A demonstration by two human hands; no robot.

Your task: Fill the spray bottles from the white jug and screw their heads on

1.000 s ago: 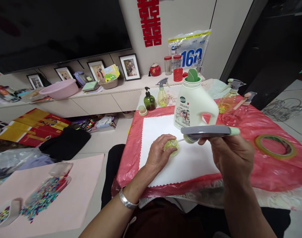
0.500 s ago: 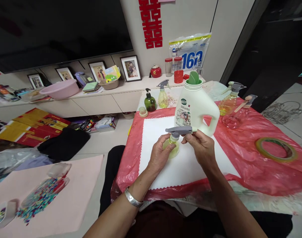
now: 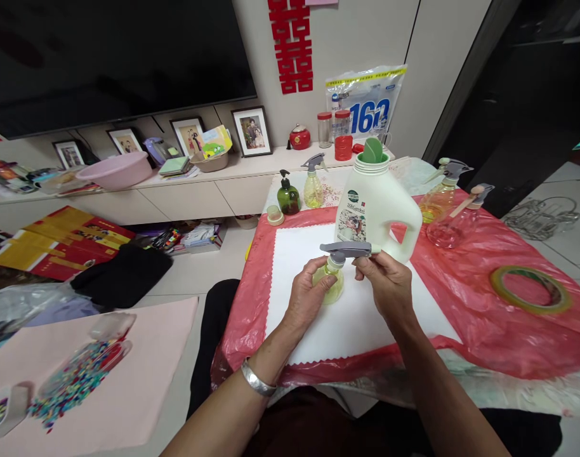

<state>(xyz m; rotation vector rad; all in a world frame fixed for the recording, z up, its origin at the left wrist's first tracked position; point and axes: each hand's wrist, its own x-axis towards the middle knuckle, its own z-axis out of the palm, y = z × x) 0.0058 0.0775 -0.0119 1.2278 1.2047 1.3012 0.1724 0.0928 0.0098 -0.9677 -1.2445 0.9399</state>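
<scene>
Grip's full: left hand (image 3: 307, 296) wraps the yellowish bottle (image 3: 336, 292) in front of the white jug (image 3: 378, 200), right hand (image 3: 389, 279) pinches the grey spray head (image 3: 344, 249) by its nozzle end (image 3: 375, 249). Looks like fitting time; twisting probably wants bottle steady, collar (image 3: 336, 261) square.

We list one pale wall (image 3: 366, 38) with a thin dark vertical seam (image 3: 412, 28). Red cut-out characters (image 3: 292, 47), hung in a vertical strip. One large dark screen (image 3: 109, 57), upper left. Beneath it we record a long pale cabinet (image 3: 252, 197) with flat drawer fronts (image 3: 176, 203), bearing framed photographs (image 3: 252, 132). Floor (image 3: 233, 254): light tiles, joints visible. Tabletop (image 3: 245, 311): sheeted in red plastic film (image 3: 466, 292). At right, we note one tall dark panel (image 3: 513, 95), its finish glossy. Lighting: soft and fairly even.
</scene>
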